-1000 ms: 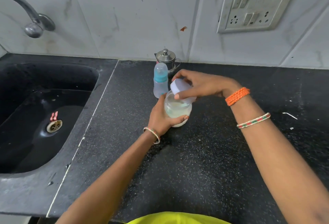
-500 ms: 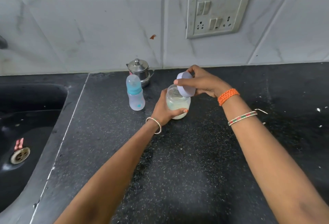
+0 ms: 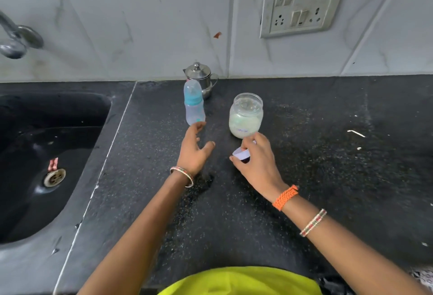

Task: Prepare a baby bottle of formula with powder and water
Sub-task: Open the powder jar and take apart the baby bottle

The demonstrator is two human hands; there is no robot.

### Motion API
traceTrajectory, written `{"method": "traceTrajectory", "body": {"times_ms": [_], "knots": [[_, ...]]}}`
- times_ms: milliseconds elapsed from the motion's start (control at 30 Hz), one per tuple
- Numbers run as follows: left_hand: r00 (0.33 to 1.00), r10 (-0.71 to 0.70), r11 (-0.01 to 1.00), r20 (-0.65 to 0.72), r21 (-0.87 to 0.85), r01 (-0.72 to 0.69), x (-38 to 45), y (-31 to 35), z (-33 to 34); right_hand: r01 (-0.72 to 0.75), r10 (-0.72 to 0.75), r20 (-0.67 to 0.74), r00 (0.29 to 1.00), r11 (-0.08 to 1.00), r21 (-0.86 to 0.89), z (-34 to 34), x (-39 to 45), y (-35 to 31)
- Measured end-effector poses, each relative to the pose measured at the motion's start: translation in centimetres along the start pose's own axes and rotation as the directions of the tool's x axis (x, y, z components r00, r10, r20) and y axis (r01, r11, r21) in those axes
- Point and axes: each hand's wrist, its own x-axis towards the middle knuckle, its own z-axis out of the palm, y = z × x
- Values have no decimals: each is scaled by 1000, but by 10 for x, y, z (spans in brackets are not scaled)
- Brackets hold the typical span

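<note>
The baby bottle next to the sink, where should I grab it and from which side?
Grip the baby bottle around its clear lower body, below the blue collar, coming from the near side with the left hand, already open just in front of it. It stands upright, the body is a plain cylinder, and the steel pot crowds it from behind, so a front wrap is probably easiest.
</note>
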Motion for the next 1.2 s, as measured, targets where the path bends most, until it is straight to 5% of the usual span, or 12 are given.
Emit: {"method": "traceTrajectory", "body": {"times_ms": [100, 300, 567, 700, 833, 933, 1200], "knots": [[1000, -5, 999, 15, 31, 4, -9, -6, 0, -27, 28, -20, 999, 1000, 4, 14, -5, 12], [1000, 25, 994, 9, 108, -25, -14, -8, -4, -76, 89, 32, 996, 955, -286, 20, -11, 16], [978, 62, 997, -197, 46, -54, 12, 1, -28, 199, -217, -210, 953, 975, -103, -9, 46, -45], [954, 49, 999, -297, 23, -45, 35, 9, -40, 211, -196, -146, 970, 973, 91, -3, 112, -72], [942, 30, 999, -335, 24, -24, 44, 3, -45, 88, -85, 105, 991, 996, -18, 22, 164, -84], [949, 5, 999, -315, 48, 10, 45, -4, -47, 138, -107, 263, 959, 985, -101, 36, 177, -86], [961, 64, 997, -268, -29, -74, 4, -6, -55, 249, -264, 294, 919, 964, 88, 19, 113, -110]]}}
